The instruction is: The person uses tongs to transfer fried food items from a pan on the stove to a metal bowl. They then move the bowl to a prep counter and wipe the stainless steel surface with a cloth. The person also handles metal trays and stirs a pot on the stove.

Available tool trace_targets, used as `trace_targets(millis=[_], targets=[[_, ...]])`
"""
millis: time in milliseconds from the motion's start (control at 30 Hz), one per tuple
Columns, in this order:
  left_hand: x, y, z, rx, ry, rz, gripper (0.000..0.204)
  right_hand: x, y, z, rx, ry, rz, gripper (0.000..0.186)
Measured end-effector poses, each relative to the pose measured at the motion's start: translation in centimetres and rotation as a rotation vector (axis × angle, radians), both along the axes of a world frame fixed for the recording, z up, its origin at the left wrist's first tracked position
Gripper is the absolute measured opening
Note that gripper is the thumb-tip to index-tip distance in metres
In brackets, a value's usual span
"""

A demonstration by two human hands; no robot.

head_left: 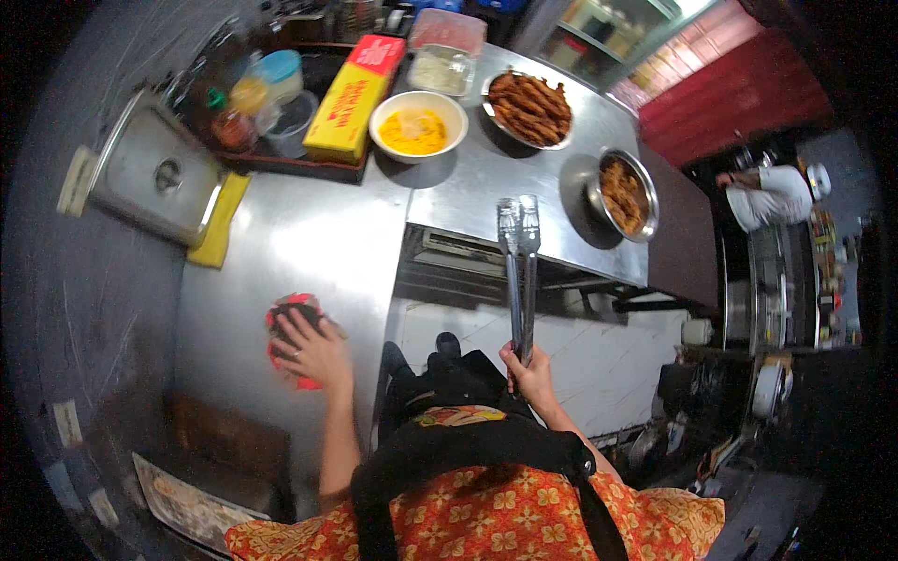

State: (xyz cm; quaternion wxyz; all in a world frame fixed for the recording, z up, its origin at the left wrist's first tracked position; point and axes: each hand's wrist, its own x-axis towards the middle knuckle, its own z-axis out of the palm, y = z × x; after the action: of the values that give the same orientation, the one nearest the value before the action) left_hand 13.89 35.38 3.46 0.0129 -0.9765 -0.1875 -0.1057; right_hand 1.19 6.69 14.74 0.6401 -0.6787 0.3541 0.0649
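My left hand [316, 351] lies flat, fingers spread, on a red and black cloth [306, 306] on the steel table [253, 252]. Its palm presses the cloth, and part of the cloth is hidden under it. Wrapped round the handle end of a pair of metal tongs [520, 280] is my right hand [530, 371]. The tongs point away from me over the gap beside the counter, their two tips slightly apart and touching nothing that I can see.
Beyond the tongs, fried strips [530, 107] fill a bowl, with more fried food [621, 194] in a steel bowl. A white bowl [418, 99] holds yellow food beside a yellow-red box [358, 98]. A lidded steel pan [157, 173] and yellow cloth [222, 220] lie left. Another person [772, 194] stands far right.
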Motion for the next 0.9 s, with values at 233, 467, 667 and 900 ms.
trace_targets(millis=[233, 467, 667, 900], targets=[[13.9, -11.2, 1.5, -0.154, -0.062, -0.447, 0.059, -1.9, -1.2, 0.4, -0.029, -0.024, -0.066, 0.015], [6.0, -9.7, 1.3, -0.220, -0.018, -0.786, 0.055, -1.8, -1.5, -0.7, 0.013, -0.031, -0.065, 0.018], [-6.1, -1.6, 2.7, -0.154, 0.129, -0.429, 0.052, 1.3, -1.9, -1.0, 0.073, -0.043, 0.106, 0.020], [-18.5, 3.2, 2.4, -0.114, 0.087, 0.100, 0.049, 3.5, -4.9, -1.5, 0.123, -0.065, 0.324, 0.019]])
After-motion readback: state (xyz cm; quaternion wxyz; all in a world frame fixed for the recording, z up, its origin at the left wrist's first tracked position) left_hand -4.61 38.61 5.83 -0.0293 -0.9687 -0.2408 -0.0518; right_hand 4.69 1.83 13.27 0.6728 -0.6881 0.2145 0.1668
